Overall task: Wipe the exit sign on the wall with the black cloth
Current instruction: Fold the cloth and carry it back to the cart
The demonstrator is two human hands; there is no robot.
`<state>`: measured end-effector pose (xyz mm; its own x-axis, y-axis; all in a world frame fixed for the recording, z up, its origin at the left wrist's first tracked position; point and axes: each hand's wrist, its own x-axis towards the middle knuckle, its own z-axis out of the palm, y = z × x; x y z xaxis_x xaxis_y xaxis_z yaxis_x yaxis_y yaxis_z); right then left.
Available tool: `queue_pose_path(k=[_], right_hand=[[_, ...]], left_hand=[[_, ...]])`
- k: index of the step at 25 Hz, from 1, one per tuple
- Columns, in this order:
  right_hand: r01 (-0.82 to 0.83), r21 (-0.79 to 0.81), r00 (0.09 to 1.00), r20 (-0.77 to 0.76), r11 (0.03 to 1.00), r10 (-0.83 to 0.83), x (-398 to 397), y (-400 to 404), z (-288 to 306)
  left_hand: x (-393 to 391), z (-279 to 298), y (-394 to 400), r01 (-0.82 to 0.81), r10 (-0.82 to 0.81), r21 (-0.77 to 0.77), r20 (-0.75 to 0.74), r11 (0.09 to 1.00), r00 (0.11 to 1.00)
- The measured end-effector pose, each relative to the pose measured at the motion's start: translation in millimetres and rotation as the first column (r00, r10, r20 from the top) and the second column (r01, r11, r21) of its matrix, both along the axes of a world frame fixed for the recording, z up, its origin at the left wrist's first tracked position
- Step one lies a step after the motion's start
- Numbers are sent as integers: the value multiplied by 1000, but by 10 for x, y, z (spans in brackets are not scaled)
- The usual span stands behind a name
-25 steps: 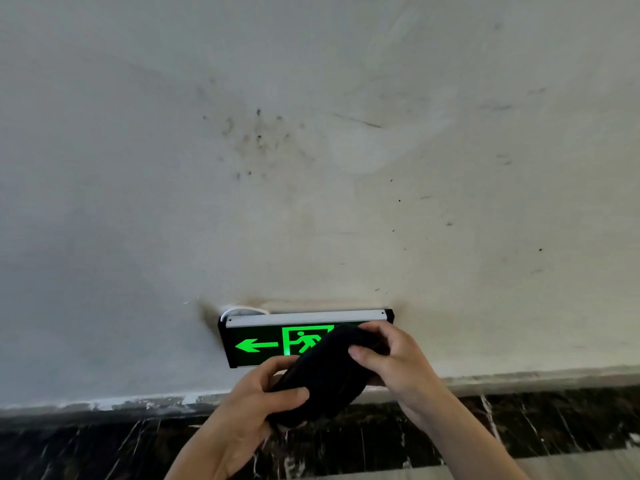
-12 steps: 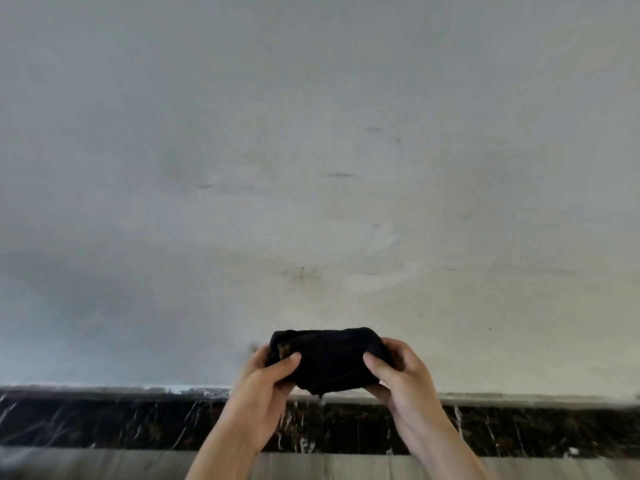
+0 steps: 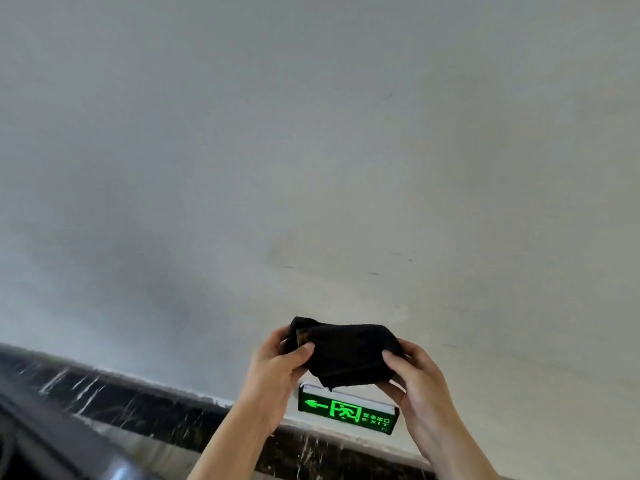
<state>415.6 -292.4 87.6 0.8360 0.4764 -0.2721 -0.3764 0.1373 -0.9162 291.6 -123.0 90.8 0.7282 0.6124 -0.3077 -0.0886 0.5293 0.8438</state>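
Observation:
A bunched black cloth (image 3: 344, 353) is held between both hands in front of the wall. My left hand (image 3: 277, 374) grips its left end with the thumb on top. My right hand (image 3: 415, 379) grips its right end. Just below the cloth, low on the wall, sits the exit sign (image 3: 348, 410), a dark box with a glowing green arrow, running figure and EXIT lettering. The cloth hangs a little above the sign's top edge and I cannot tell whether it touches it. The sign's face is fully in view.
The off-white wall (image 3: 311, 185) fills most of the view, with faint marks. A black marble skirting (image 3: 138, 400) with white veins runs along its base, tilted in the frame. A dark rounded rail (image 3: 69, 455) crosses the lower left corner.
The view has swung, and the sign, hidden half a second ago, shows again below the cloth. Both hands still hold the cloth, now lifted off the sign's face.

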Motion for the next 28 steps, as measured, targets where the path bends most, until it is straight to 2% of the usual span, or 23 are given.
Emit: queue_pose_path(k=[4, 9, 16, 23, 28], right_hand=[[-92, 14, 995, 38, 996, 91, -227, 383, 128], [-271, 17, 962, 52, 962, 270, -659, 1149, 159], [-544, -10, 836, 79, 839, 543, -1603, 2265, 100], [-673, -91, 729, 84, 734, 679, -2210, 2877, -71], [-665, -231, 701, 135, 710, 700, -2367, 3133, -298]], left_hand=[[-405, 197, 183, -175, 175, 25, -28, 984, 984], [-1123, 308, 575, -386, 386, 4, -1, 923, 923], [-2302, 134, 1099, -701, 700, -18, -39, 713, 713], [-2955, -41, 1329, -796, 794, -130, -82, 591, 603], [-3025, -313, 1370, -844, 830, -215, -177, 491, 528]])
